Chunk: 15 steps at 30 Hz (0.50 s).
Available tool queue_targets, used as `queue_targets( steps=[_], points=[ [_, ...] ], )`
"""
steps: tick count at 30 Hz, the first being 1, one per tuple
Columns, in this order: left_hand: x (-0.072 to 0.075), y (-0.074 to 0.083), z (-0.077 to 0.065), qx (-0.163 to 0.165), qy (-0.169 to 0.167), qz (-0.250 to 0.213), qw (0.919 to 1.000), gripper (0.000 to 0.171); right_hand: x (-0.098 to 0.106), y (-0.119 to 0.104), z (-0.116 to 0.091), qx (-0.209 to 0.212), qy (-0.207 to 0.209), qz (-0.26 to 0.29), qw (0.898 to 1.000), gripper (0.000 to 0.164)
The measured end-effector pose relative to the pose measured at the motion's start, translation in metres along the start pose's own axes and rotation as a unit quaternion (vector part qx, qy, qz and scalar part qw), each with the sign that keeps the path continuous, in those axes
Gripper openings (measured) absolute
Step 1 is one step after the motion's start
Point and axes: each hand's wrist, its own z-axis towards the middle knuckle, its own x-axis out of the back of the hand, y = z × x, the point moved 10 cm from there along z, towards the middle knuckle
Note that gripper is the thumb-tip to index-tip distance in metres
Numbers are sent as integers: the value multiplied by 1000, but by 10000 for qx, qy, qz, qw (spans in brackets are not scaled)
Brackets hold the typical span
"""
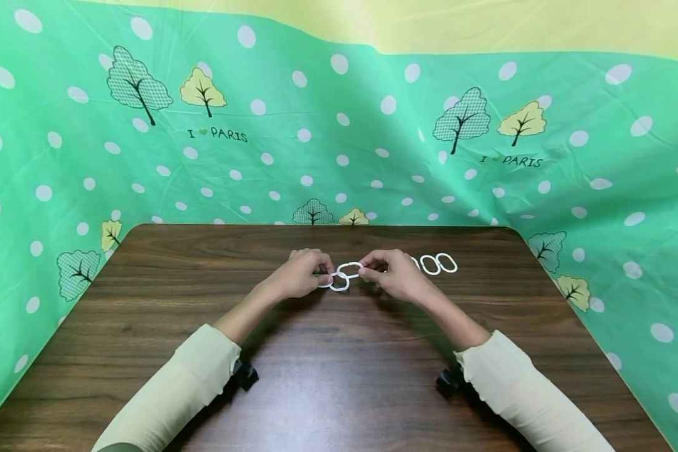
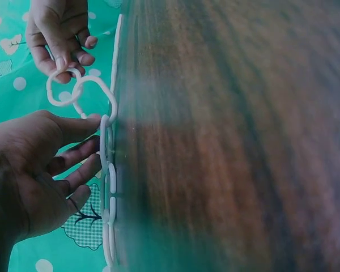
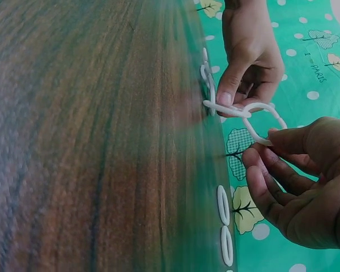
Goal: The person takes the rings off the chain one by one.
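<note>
Both hands meet over the far middle of the table around white oval chain links. Between right thumb and fingers, my right hand [image 1: 394, 274] pinches one raised link [image 1: 350, 270]. That link hooks through a second link [image 1: 340, 282], which my left hand [image 1: 302, 274] pinches by its side. In the left wrist view, more joined links [image 2: 109, 187] trail along the tabletop beside the left hand [image 2: 42, 175], whose other fingers are spread. The right wrist view shows the right hand's link [image 3: 263, 122] crossing the left hand's link [image 3: 226, 109]. Fingers hide parts of both links.
Loose white links [image 1: 429, 265] lie in a row right of the right hand, one partly behind it. The brown wooden table [image 1: 339, 376] ends at a green dotted curtain [image 1: 339, 144] at the back. Black wrist mounts [image 1: 245, 375] sit under both sleeves.
</note>
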Motion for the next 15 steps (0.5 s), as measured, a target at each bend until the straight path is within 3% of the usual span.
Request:
queue_targets(
  steps=[2,8,10,15],
  points=[
    [-5,-8,4,-95,57,-101,9999,5,0,0,0,-25,-15,16,10000,16],
    [-37,-57,29,-470,250,-185,9984,6,2,-2,0,-48,-99,49,9999,19],
    [-37,-57,30,-563,230,-211,9979,6,2,-2,1,-23,-97,32,9999,19],
    [-8,-12,9,-528,130,-609,9967,5,4,-2,3,11,-54,-52,10000,21]
  ],
)
